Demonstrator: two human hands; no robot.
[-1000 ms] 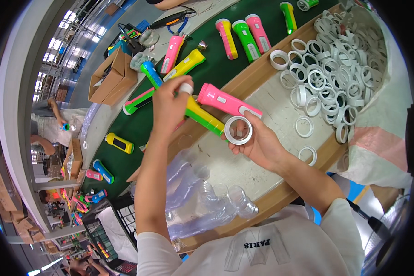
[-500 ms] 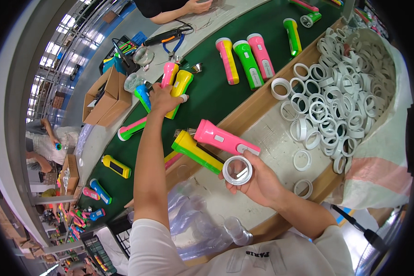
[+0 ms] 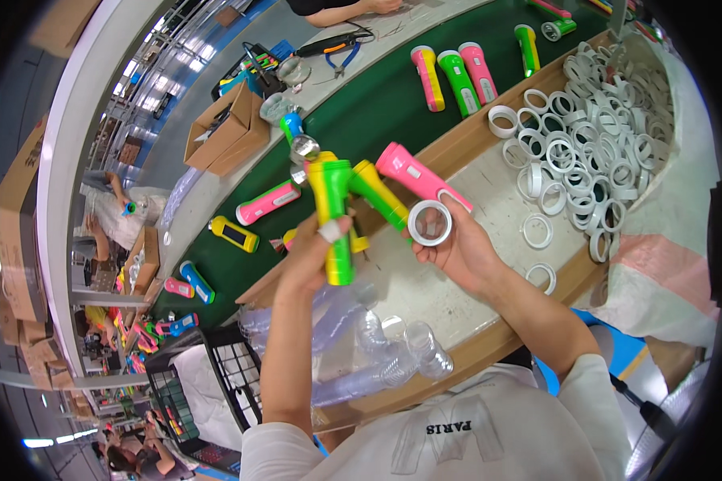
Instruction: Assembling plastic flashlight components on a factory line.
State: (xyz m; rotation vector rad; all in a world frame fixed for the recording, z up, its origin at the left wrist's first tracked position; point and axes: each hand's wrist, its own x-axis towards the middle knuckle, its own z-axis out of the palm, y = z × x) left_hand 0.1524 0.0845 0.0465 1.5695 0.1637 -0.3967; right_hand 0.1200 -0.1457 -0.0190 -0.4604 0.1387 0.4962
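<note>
My left hand (image 3: 306, 260) is closed around a yellow and green flashlight (image 3: 334, 228), held upright over the tray's near edge, wide head up. Part of another yellow piece shows behind it; I cannot tell whether the hand holds that too. In my right hand (image 3: 467, 255) is a white ring (image 3: 430, 224) with what looks like a clear lens, pinched between thumb and fingers. Just beyond the ring, a pink flashlight (image 3: 419, 178) and a second yellow-green flashlight (image 3: 381, 196) lie across the wooden rail, their tail ends close to my right fingers.
Many white rings (image 3: 555, 152) are heaped at the right, spilling from a white sack (image 3: 658, 264). Stacked clear lenses (image 3: 377, 377) lie nearest me. More flashlights rest on the green belt (image 3: 377, 96). Beyond it are a cardboard box (image 3: 231, 128), pliers (image 3: 343, 61) and a person's arm (image 3: 353, 12).
My left hand has come back from the belt toward me with a yellow-green flashlight. My right hand still holds the ring. The view has shifted a little.
</note>
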